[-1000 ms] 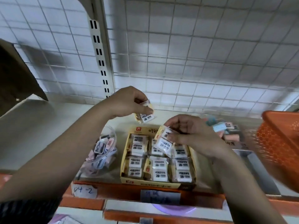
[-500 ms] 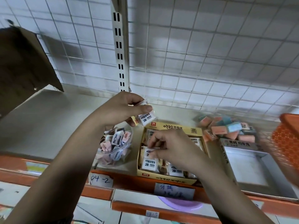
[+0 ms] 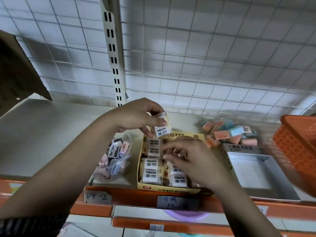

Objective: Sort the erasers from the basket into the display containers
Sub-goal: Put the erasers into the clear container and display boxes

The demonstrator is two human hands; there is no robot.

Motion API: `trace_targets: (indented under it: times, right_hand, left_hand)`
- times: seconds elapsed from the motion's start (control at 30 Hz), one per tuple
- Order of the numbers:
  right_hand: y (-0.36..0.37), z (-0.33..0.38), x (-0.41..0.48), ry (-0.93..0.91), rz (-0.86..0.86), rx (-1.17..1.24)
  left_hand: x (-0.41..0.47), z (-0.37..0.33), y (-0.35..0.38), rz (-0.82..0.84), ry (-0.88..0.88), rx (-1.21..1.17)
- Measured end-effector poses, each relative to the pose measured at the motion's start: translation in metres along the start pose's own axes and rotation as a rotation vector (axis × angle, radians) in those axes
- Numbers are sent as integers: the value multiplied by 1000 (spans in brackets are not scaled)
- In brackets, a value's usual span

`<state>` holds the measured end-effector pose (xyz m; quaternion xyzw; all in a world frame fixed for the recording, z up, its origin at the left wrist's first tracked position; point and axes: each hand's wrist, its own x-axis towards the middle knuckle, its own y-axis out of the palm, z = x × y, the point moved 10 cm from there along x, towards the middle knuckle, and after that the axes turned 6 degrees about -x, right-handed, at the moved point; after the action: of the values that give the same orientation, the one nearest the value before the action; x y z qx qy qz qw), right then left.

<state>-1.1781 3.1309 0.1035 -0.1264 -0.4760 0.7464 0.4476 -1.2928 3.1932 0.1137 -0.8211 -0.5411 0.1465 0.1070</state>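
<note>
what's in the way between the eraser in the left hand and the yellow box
The right hand is. It hovers over the middle of the yellow box, just below and to the right of the wrapped eraser pinched in the left hand. The box's left column, under that eraser, holds packed erasers.

"2B" on wrapped eraser and yellow box; "04-2" on shelf tag

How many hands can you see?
2. The left hand holds a small eraser above the yellow box; the right hand is over that same box. No others show.
</note>
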Motion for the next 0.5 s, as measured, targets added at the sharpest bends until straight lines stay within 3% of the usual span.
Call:
trace_targets:
  times: [0.2, 0.5]
  right_hand:
    - [-48, -49, -29, 102, -371, -103]
    - [-48, -78, -46, 192, -388, -110]
  left_hand:
    - [30, 5, 35, 127, -57, 344]
    - [38, 7, 66, 218, -36, 505]
